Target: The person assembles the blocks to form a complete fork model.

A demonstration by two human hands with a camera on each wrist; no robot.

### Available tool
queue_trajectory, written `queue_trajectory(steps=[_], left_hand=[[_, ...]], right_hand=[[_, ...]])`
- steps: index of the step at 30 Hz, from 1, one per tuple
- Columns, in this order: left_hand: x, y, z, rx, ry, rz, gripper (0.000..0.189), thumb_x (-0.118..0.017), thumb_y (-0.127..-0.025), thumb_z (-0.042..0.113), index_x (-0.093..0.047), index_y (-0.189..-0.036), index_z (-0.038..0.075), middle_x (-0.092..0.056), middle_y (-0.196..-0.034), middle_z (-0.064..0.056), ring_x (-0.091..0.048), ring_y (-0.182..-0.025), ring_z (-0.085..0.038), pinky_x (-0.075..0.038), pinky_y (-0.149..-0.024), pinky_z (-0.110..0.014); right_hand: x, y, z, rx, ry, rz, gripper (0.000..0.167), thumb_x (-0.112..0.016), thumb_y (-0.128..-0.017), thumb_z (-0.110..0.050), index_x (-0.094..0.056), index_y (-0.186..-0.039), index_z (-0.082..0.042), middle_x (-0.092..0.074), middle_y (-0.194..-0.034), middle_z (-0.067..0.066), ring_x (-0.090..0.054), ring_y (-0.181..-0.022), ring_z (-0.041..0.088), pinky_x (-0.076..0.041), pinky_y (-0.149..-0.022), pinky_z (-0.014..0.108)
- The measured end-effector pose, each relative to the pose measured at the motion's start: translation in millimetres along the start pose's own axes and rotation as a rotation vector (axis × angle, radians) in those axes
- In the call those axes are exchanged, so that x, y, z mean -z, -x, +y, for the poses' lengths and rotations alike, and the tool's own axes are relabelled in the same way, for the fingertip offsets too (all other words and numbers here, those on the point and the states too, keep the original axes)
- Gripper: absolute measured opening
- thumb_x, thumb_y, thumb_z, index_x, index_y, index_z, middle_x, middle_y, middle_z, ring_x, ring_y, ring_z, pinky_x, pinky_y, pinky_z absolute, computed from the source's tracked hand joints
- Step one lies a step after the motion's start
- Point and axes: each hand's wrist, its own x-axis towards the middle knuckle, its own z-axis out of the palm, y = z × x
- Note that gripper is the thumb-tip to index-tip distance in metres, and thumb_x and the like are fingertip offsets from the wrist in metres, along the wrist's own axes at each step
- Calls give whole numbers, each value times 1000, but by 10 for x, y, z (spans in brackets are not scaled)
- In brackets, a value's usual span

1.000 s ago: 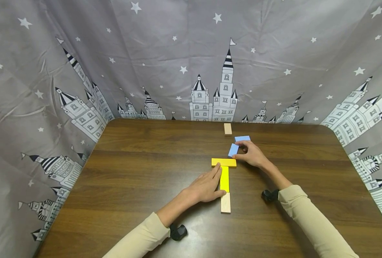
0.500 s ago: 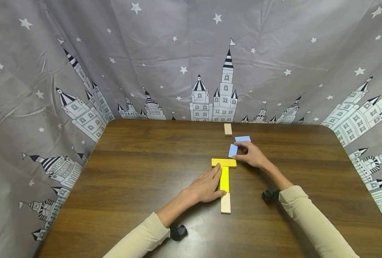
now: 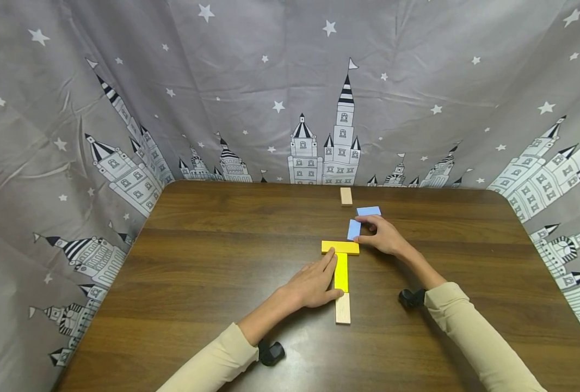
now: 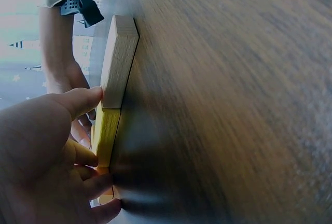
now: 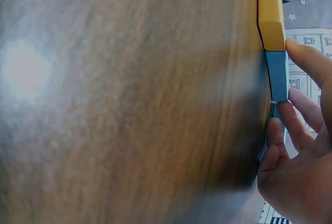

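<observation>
In the head view my right hand (image 3: 380, 235) pinches a small blue block (image 3: 353, 230) between thumb and fingertips. A second blue block (image 3: 368, 210) lies crosswise just behind it. In front, an orange-yellow block (image 3: 340, 247) lies crosswise, heading a bright yellow block (image 3: 341, 272) and a plain wooden block (image 3: 342, 308) laid end to end. My left hand (image 3: 312, 283) rests along the left side of this row, fingers extended. Its fingertips reach the orange-yellow block, and in the left wrist view the thumb touches where the wooden block (image 4: 118, 63) meets the yellow one (image 4: 106, 136).
Another plain wooden block (image 3: 346, 196) lies near the far edge of the brown wooden table (image 3: 211, 261). A grey curtain (image 3: 251, 81) printed with castles and stars hangs behind and around the table.
The small blue block under my right hand has turned slightly straighter and shifted a little toward me. The left hand and the row of blocks stay in place.
</observation>
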Motion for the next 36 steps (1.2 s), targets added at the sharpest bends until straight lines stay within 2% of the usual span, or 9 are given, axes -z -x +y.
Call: queue_trajectory(steps=[4, 8, 13, 16, 21, 27, 36], left_hand=[[-1, 1, -3, 0, -2, 1, 83, -59, -99, 45, -19, -158, 0, -8, -166, -12, -23, -148, -23, -25, -117, -42], [-2, 7, -5, -2, -1, 6, 83, -59, -99, 44, -20, -158, 0, -9, -166, -12, -23, -148, -23, -24, -117, -42], [1, 9, -6, -1, 0, 8, 84, -59, -99, 44, -20, -158, 0, -9, -166, -12, -23, -148, -23, -24, -117, -42], [4, 8, -8, -1, -4, 7, 84, -58, -99, 45, -19, -158, 0, -8, -166, -12, -22, -148, -23, -24, -117, -42], [4, 15, -3, -4, -11, 9, 83, -58, -99, 45, -20, -158, 0, -9, -166, -12, -22, -148, -22, -24, -117, -41], [-11, 11, -6, -6, -16, 7, 83, -58, -100, 45, -19, -158, 0, -8, -166, -12, -22, -148, -23, -24, -117, -40], [-18, 15, -16, -3, -14, 16, 83, -58, -99, 45, -20, -158, 0, -8, -166, -12, -22, -148, -23, -24, -117, -40]], right_hand=[[34, 1, 12, -30, -48, 31, 56, -78, -87, -23, -60, -135, 0, -56, -131, 23, -53, -108, 36, -44, -93, 49], [101, -3, 47, -65, -83, 109, 50, -76, -89, -17, -61, -133, 1, -55, -128, 23, -54, -103, 36, -44, -87, 45], [190, -49, 107, -75, -77, 195, 46, -74, -90, -8, -59, -133, 3, -52, -129, 26, -54, -108, 40, -43, -93, 50], [231, -103, 145, -62, -62, 219, 47, -74, -88, -4, -59, -132, 4, -51, -130, 28, -53, -112, 43, -40, -98, 53], [279, -189, 212, -44, -32, 202, 47, -74, -87, -1, -59, -131, 8, -50, -134, 30, -50, -117, 46, -38, -101, 54], [313, -239, 235, -97, -21, 152, 48, -73, -88, -2, -58, -133, 7, -47, -138, 29, -47, -120, 44, -37, -103, 54], [327, -255, 243, -104, 53, 127, 44, -72, -88, -3, -61, -129, 7, -53, -133, 29, -52, -116, 45, -39, -100, 55]])
